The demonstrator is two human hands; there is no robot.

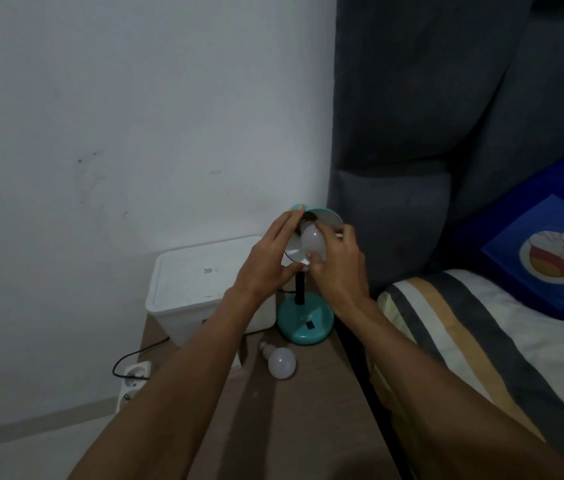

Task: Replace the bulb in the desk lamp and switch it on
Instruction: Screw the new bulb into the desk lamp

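A teal desk lamp stands on a brown side table, its round base (305, 322) near the bed. The lamp shade (325, 216) is tilted up toward me, unlit. My left hand (268, 259) grips the shade's left rim. My right hand (337, 263) wraps around a white bulb (312, 240) that sits in the shade at the socket. A second white bulb (279, 362) lies on its side on the table (294, 420), in front of the lamp base.
A white lidded plastic box (200, 282) stands left of the lamp. A white power strip (133, 381) with a black cord lies by the wall at the table's left edge. A grey headboard (412, 133) and a striped bed (481, 341) lie to the right.
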